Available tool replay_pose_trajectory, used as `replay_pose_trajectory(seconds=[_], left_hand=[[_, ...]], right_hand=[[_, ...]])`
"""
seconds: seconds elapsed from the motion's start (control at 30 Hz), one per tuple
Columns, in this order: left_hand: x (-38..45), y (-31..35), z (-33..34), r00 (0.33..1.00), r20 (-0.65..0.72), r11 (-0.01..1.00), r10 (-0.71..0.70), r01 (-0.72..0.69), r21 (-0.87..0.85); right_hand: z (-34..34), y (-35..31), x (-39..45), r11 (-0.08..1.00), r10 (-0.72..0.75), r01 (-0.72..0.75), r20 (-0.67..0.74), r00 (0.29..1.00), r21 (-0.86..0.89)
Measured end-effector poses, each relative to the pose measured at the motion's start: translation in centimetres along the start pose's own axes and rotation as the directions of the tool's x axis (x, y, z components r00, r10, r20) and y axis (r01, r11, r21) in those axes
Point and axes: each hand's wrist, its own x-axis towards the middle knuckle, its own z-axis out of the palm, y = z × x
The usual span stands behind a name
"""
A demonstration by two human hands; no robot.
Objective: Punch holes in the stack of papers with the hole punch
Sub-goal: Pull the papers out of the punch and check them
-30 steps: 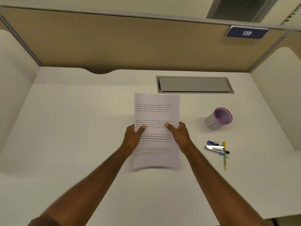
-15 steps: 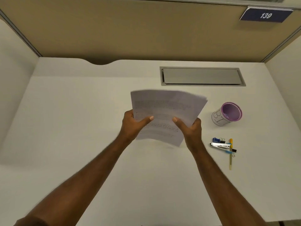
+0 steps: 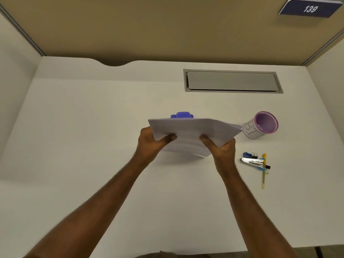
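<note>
A stack of printed white papers [image 3: 193, 131] is held up off the white desk [image 3: 93, 146], tilted so its far edge is raised. My left hand [image 3: 150, 144] grips its near left side, thumb on top. My right hand [image 3: 221, 148] grips its near right side the same way. Just behind the raised far edge, the top of a blue hole punch [image 3: 182, 115] shows on the desk; the rest of it is hidden by the papers.
A purple pen cup [image 3: 260, 125] labelled B7 stands to the right. Nearer, a stapler [image 3: 251, 161], blue and black binder clips [image 3: 248, 155] and a yellow pen [image 3: 263, 172] lie together. A grey cable hatch [image 3: 232, 81] sits at the back, before the beige partition.
The papers lay flat on the desk under both hands; they have been lifted and turned sideways, and the blue hole punch behind them has come into sight.
</note>
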Motion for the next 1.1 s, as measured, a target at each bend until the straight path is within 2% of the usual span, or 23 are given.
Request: replay_pose_trajectory(seconds=[0.1, 0.3, 0.43, 0.63, 0.8, 0.9, 0.97, 1.1], left_hand=[[-0.2, -0.8, 0.3, 0.999, -0.016, 0.999, -0.05, 0.05, 0.005], [-0.1, 0.7, 0.5, 0.999, -0.004, 0.998, 0.04, -0.04, -0.042], [0.1, 0.1, 0.9, 1.0, 0.022, 1.0, -0.019, 0.019, -0.02], [0.3, 0.5, 1.2, 0.999, -0.034, 0.999, 0.025, -0.026, -0.034], [0.3, 0.0, 1.6, 0.999, -0.032, 0.999, -0.026, 0.025, -0.024], [0.5, 0.3, 1.4, 0.998, -0.054, 1.0, 0.011, -0.012, -0.014], [0.7, 0.5, 1.3, 0.999, -0.044, 1.0, 0.001, -0.002, -0.01], [0.7, -0.2, 1.3, 0.998, -0.007, 0.998, -0.056, 0.057, 0.028]], right_hand=[[0.4, 0.6, -0.6, 0.999, 0.0, 0.001, 0.016, 1.0, -0.033], [-0.3, 0.0, -0.5, 1.0, -0.019, 0.019, -0.062, 0.998, -0.001], [0.1, 1.0, -0.5, 0.999, 0.027, -0.027, -0.005, 1.0, -0.028], [-0.1, 1.0, -0.4, 1.0, 0.023, -0.023, -0.089, 0.996, 0.002], [0.1, 2.1, -0.2, 0.992, 0.115, -0.118, -0.06, 0.992, -0.04], [-0.5, 1.9, -0.1, 0.995, 0.091, -0.094, -0.06, 0.994, -0.034], [-0.7, 1.6, -0.1, 0.996, 0.07, -0.071, -0.016, 0.997, -0.046], [-0.5, 1.9, -0.2, 0.987, 0.142, -0.138, 0.057, 0.988, -0.079]])
